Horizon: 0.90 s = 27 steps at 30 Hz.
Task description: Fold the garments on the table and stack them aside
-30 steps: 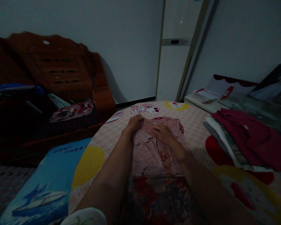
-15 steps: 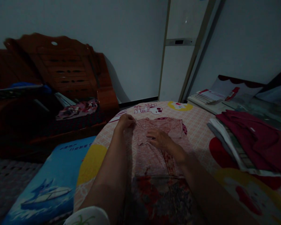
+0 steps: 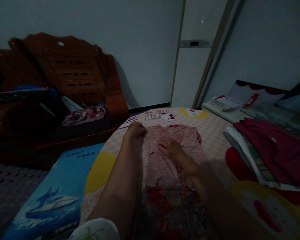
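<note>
A pink short-sleeved shirt (image 3: 162, 166) lies spread on a round table with a patterned cloth, and its left side is folded inward so that one sleeve lies across the front. My left hand (image 3: 136, 129) is closed in a pinch at the shirt's upper left edge. On the middle of the shirt, my right hand (image 3: 171, 148) has its fingers curled down at the folded sleeve; the fingertips are partly hidden. Dark red and grey patterned fabric (image 3: 172, 210) shows below the shirt, between my forearms.
A stack of folded clothes (image 3: 272, 150), dark red on top, sits on the tablecloth (image 3: 212, 133) at the right. Behind it is a side table with papers (image 3: 226, 102). A wooden chair (image 3: 72, 73) holding cloth stands at left, near a blue printed box (image 3: 57, 190).
The fingers of my right hand have curled in more on the sleeve. My left hand stays at the shirt's edge. The whole view has shifted slightly.
</note>
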Motion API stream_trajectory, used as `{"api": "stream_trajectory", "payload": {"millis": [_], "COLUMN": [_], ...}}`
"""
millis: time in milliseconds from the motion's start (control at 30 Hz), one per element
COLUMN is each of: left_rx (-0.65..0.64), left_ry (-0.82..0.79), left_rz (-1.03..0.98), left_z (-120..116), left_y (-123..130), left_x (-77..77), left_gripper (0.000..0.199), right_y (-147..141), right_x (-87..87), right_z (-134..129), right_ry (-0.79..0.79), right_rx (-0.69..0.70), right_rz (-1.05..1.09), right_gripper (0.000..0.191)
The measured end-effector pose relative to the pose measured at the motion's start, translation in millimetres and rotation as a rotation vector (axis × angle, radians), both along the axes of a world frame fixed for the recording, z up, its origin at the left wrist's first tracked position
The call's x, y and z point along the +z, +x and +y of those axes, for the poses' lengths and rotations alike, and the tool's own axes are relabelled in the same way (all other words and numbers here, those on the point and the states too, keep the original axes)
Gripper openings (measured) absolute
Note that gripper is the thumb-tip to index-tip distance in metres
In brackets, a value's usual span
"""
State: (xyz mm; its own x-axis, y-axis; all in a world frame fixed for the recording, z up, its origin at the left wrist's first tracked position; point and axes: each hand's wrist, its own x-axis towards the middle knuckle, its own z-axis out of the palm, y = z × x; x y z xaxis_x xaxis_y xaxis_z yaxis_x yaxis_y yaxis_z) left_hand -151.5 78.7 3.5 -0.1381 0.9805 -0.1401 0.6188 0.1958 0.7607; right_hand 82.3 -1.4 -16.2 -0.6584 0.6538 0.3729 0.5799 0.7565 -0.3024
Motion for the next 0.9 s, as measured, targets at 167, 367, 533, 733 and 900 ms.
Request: {"api": "stream_trajectory", "payload": {"millis": [167,367,533,733,900], "left_rx": [-0.074,-0.124,-0.103,-0.082,-0.065], "left_ry": [0.036,0.045,0.034,0.067,0.083], "left_rz": [-0.116,-0.112,-0.143,-0.089,-0.089], "left_z": [7.0,8.0,3.6,1.0,2.4], "left_y": [-4.5,-4.9,0.2,2.8,2.2], "left_x": [-6.7,-10.6,-5.1,-2.4,-4.3], "left_gripper": [0.014,0.017,0.018,0.015,0.008], "right_y": [-2.0,-10.2,-12.9,-15.9,-9.6], "right_x": [-3.8,3.5,4.2,-2.4,0.6], "right_z": [-1.8,-7.1,-8.3,-6.7,4.2], "right_ry": [0.022,0.097,0.176,0.156,-0.105], "right_rx": [0.094,0.092,0.120,0.077,-0.136], "right_rz": [-0.029,-0.200,-0.254,-0.216,0.318], "right_gripper": [0.013,0.010,0.012,0.013,0.019]}}
